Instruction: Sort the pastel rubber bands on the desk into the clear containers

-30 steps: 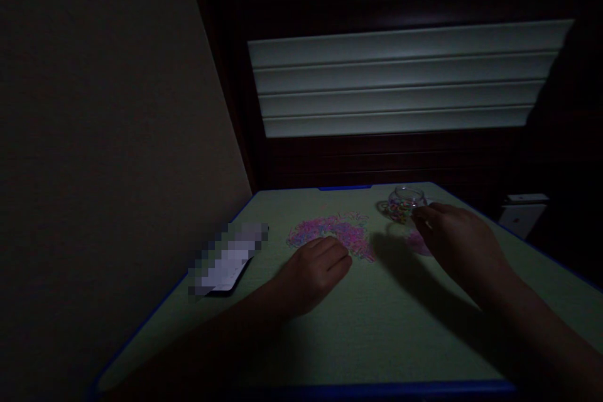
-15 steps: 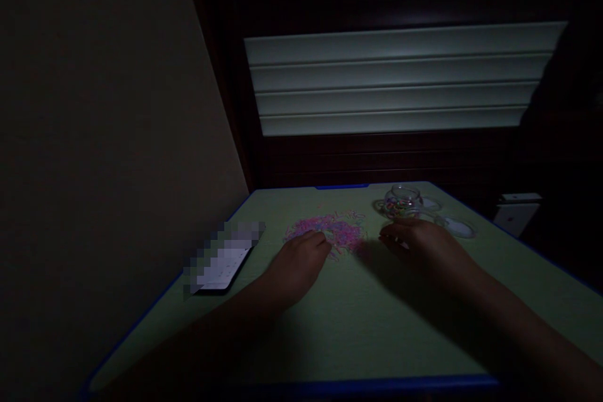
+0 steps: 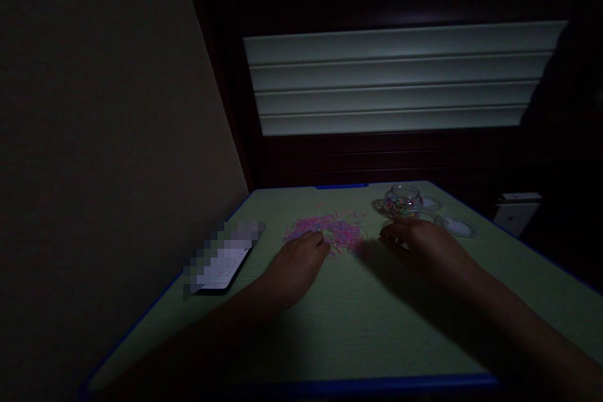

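Observation:
A loose pile of small pink, purple and pale bits (image 3: 336, 229), like tiny rubber bands, lies on the pale green table. My left hand (image 3: 299, 264) rests at the pile's near edge, its fingers curled and pressed together; what they hold, if anything, is hidden. To the right of the pile, my right hand (image 3: 421, 242) hovers low over the table with bent fingers drawn towards the thumb. Whatever it pinches is too dark and small to name. Just beyond it stands a clear round jar (image 3: 403, 200) partly filled with multicoloured bits.
Clear round lids or shallow dishes (image 3: 459, 227) lie around the jar. A phone-like device (image 3: 226, 264), partly blurred out, lies at the table's left side. The table (image 3: 358, 339) has a blue rim; a wall stands close on the left. White boxes (image 3: 517, 213) sit beyond the right edge.
Both hands stay in nearly the same place, with only slight finger movement. The pile, jar and device have not moved.

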Demonstrator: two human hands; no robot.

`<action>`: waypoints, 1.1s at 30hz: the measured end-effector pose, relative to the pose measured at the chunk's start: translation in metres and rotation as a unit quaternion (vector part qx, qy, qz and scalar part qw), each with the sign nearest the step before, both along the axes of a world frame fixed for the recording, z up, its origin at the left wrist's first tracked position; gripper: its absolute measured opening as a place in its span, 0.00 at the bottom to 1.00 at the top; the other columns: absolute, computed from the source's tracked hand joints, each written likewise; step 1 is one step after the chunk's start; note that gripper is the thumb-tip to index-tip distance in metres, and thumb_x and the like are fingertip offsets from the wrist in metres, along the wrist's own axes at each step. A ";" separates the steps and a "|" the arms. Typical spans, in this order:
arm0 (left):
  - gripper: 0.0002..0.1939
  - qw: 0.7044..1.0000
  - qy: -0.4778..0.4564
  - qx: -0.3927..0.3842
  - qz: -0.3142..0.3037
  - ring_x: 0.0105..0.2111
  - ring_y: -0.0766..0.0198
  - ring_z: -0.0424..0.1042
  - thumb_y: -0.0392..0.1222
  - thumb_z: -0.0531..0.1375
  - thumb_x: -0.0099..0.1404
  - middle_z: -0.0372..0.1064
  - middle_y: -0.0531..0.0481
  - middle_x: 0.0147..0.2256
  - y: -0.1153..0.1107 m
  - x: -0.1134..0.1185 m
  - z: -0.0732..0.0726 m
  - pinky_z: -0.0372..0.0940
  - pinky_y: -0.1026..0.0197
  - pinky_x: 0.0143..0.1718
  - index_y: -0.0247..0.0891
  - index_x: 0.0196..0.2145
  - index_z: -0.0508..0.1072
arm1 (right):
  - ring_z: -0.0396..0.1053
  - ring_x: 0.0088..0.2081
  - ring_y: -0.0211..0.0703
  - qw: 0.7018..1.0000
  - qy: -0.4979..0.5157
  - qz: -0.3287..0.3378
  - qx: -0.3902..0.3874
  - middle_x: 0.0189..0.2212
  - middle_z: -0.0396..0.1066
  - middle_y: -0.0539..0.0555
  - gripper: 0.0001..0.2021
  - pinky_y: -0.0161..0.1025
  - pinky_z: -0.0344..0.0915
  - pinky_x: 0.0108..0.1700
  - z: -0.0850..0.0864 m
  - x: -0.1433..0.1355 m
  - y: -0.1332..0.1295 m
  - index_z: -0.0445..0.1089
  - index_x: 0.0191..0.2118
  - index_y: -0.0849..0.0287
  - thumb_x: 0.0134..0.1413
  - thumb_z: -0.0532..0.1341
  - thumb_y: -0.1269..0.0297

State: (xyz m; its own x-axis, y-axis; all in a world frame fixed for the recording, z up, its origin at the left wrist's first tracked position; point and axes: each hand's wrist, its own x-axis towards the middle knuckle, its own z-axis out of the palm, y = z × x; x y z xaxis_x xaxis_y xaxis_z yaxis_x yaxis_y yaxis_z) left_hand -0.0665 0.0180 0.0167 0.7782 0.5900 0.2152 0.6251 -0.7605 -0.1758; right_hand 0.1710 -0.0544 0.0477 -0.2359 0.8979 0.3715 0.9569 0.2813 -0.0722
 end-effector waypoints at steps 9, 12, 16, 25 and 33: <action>0.11 0.999 -0.013 0.005 -0.029 0.37 0.62 0.65 0.33 0.48 0.69 0.65 0.48 0.37 0.003 0.000 -0.005 0.61 0.60 0.39 0.36 0.38 0.70 | 0.66 0.28 0.39 1.000 -0.005 0.004 0.003 0.27 0.70 0.53 0.10 0.35 0.55 0.30 -0.001 0.000 0.001 0.70 0.29 0.59 0.55 0.52 0.71; 0.09 0.999 -0.022 0.027 -0.042 0.36 0.62 0.65 0.31 0.50 0.67 0.65 0.49 0.36 0.004 0.000 -0.007 0.61 0.61 0.37 0.36 0.37 0.69 | 0.66 0.28 0.39 1.000 -0.005 0.006 -0.005 0.28 0.71 0.54 0.10 0.35 0.55 0.30 0.000 0.000 0.001 0.70 0.29 0.60 0.54 0.52 0.72; 0.08 0.997 -0.008 0.045 -0.055 0.37 0.61 0.65 0.28 0.51 0.64 0.66 0.49 0.37 0.004 0.000 -0.007 0.61 0.60 0.37 0.36 0.37 0.68 | 0.66 0.28 0.39 1.000 0.000 0.009 0.000 0.28 0.71 0.54 0.10 0.35 0.55 0.30 0.000 0.000 0.000 0.71 0.30 0.60 0.55 0.52 0.71; 0.09 0.997 0.004 0.056 -0.055 0.37 0.60 0.65 0.27 0.51 0.63 0.66 0.48 0.37 0.005 0.002 -0.008 0.62 0.60 0.38 0.36 0.37 0.68 | 0.67 0.29 0.39 1.000 0.008 0.016 0.000 0.28 0.71 0.55 0.11 0.35 0.55 0.30 0.000 0.000 -0.001 0.71 0.31 0.60 0.56 0.52 0.71; 0.09 0.996 -0.002 0.084 -0.039 0.37 0.58 0.65 0.27 0.51 0.64 0.66 0.47 0.37 0.003 0.004 -0.007 0.63 0.57 0.38 0.35 0.38 0.68 | 0.67 0.29 0.39 1.000 0.007 0.016 0.002 0.29 0.71 0.55 0.11 0.35 0.56 0.31 0.000 -0.001 0.000 0.71 0.31 0.60 0.56 0.52 0.71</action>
State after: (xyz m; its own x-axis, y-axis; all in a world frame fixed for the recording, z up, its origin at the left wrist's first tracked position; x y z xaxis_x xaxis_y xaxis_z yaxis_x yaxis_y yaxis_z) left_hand -0.0620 0.0205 0.0095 0.8193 0.4833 0.3086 0.5663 -0.7663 -0.3034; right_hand 0.1703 -0.0540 0.0472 -0.2590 0.8888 0.3780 0.9466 0.3114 -0.0838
